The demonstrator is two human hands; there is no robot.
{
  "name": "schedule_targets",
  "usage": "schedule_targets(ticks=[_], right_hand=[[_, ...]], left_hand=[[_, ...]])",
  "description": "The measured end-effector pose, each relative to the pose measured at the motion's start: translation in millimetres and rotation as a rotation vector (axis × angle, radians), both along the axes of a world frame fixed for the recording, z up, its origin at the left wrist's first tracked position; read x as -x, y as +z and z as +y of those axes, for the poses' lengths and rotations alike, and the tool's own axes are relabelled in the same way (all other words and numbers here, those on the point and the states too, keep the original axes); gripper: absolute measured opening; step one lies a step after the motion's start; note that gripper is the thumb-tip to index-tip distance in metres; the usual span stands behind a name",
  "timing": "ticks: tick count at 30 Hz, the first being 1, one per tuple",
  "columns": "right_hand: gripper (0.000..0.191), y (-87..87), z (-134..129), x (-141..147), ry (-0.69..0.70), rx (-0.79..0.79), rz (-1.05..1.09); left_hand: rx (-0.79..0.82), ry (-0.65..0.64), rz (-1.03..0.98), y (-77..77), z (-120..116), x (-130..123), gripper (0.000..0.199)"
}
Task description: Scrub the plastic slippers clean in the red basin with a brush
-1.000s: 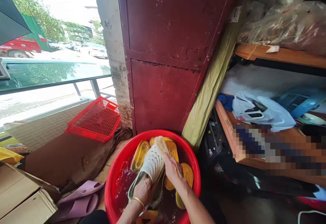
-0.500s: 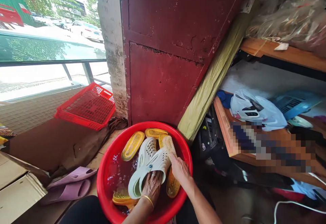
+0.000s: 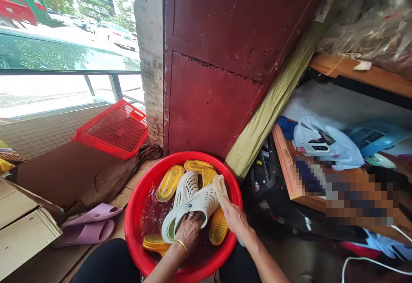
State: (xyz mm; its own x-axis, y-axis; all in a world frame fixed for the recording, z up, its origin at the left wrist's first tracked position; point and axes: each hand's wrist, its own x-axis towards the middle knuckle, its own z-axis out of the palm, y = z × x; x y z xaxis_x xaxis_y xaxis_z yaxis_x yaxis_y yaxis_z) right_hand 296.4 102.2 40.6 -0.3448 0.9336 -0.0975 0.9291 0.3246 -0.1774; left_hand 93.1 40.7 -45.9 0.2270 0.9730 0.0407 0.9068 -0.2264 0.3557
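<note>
A white clog with vent holes is held over the red basin. My left hand reaches inside its opening, the fingers mostly hidden there. In my right hand is a scrubbing brush; its pale bristles lie against the clog's toe. What looks like the brush's light blue handle end shows by the wrist. A second white clog is just behind the first. Several yellow slippers with ridged soles float in the dark water around them.
Purple slippers and a cardboard box are left of the basin. A red plastic crate rests behind them. A maroon metal door stands just beyond the basin. Wooden shelves with bags fill the right side.
My right hand and the brush have moved slightly right and down along the clog's toe. The whole view has shifted a little. My left hand stays in the clog.
</note>
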Motion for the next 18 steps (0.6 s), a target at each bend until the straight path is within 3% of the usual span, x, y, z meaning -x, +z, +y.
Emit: schedule_targets(ticks=[3, 6, 8, 11, 13, 15, 18], right_hand=[[0.057, -38.5, -36.8, 16.8, 0.086, -0.023, 0.201], [0.057, -58.3, -56.6, 36.8, 0.124, -0.066, 0.326], [0.055, -50.6, -44.2, 45.4, 0.052, -0.114, 0.338], [0.053, -22.8, -4.8, 49.5, -0.146, -0.213, 0.383], [0.051, -9.7, 14.3, 48.1, -0.167, -0.248, 0.495], [0.049, -9.3, 17.8, 45.5, -0.11, -0.23, 0.604], [0.047, -26.6, -0.7, 43.1, -0.058, -0.157, 0.705]], left_hand=[[0.079, 0.028, -0.105, 31.0, 9.3, 21.9, 0.037], [0.121, 0.007, -0.214, 41.6, 17.5, 41.3, 0.032], [0.163, 0.036, -0.413, 41.5, 20.8, 49.9, 0.029], [0.21, 0.086, -0.681, 43.5, 23.1, 61.0, 0.024], [0.243, 0.119, -0.757, 51.0, 22.7, 71.7, 0.026], [0.288, 0.244, -0.932, 63.6, 21.0, 86.4, 0.033], [0.37, 0.523, -1.449, 85.6, 19.3, 109.5, 0.038]])
